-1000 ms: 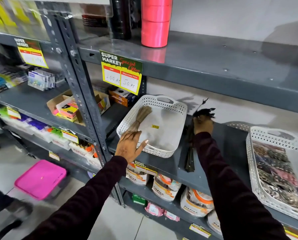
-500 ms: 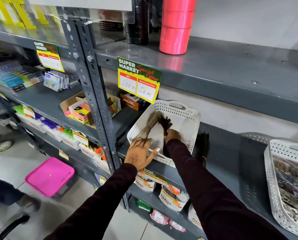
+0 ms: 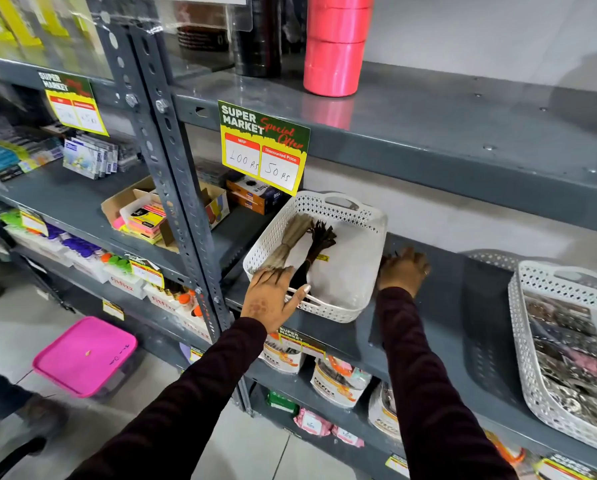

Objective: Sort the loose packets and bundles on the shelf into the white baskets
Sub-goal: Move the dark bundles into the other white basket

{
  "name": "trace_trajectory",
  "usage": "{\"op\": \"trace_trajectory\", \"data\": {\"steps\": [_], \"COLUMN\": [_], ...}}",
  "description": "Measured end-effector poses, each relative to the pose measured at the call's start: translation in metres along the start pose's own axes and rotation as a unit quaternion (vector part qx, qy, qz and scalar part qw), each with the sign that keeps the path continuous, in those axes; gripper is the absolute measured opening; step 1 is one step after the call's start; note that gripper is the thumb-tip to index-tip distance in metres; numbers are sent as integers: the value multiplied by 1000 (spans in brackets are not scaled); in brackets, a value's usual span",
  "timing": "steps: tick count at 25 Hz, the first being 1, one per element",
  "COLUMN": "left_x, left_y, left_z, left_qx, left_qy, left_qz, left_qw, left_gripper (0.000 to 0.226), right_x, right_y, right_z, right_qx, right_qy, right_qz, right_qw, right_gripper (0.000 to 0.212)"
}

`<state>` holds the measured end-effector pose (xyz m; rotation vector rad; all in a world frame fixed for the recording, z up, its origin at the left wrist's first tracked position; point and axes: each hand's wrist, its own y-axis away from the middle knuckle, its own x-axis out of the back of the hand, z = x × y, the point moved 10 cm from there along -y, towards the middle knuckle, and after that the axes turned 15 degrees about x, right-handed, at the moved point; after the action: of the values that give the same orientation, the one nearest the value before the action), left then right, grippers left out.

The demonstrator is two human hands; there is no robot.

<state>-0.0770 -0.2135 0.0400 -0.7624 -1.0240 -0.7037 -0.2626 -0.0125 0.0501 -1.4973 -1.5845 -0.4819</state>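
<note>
A white basket [image 3: 361,211] sits on the grey shelf [image 3: 446,306] and holds a pale brown bundle [image 3: 290,237] and a dark brown bundle [image 3: 319,242] side by side. My left hand [image 3: 273,299] grips its front-left rim, fingers over the edge and thumb along the front wall. My right hand [image 3: 404,271] lies palm-down on the shelf just right of that basket, fingers curled over dark strands [image 3: 389,256]; whatever is under it is hidden. A second white basket [image 3: 529,341] at the far right is filled with shiny packets [image 3: 567,348].
A price tag [image 3: 264,148] hangs from the shelf above, where pink rolls [image 3: 335,46] stand. The steel upright [image 3: 172,168] borders the left basket. Packets fill the lower shelves. A pink-lidded box [image 3: 85,355] and another person's shoe [image 3: 37,414] are on the floor.
My right hand brought a dark bundle from the shelf into the left basket, let it go, and has moved back to the shelf beside the basket. My left hand stayed on the rim.
</note>
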Motion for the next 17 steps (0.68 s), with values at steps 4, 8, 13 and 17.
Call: {"op": "trace_trajectory", "data": {"steps": [4, 8, 13, 17], "left_x": [0, 2, 3, 2], "left_y": [2, 3, 3, 4], "left_z": [-1, 0, -1, 0], "left_qx": [-3, 1, 4, -1], "left_qy": [-2, 3, 6, 2], "left_qz": [-2, -4, -1, -12], "left_qw": [1000, 1000, 1000, 1000], "left_gripper": [74, 85, 87, 89], "right_x": [-37, 0, 47, 4], "right_y": [38, 18, -11, -4], "right_z": [60, 44, -34, -88], "right_qx": [-112, -98, 16, 104], "right_qy": [60, 12, -18, -5], "right_qz": [-247, -132, 9, -57], "right_qw": [961, 986, 1000, 993], "right_gripper": [47, 35, 38, 61]}}
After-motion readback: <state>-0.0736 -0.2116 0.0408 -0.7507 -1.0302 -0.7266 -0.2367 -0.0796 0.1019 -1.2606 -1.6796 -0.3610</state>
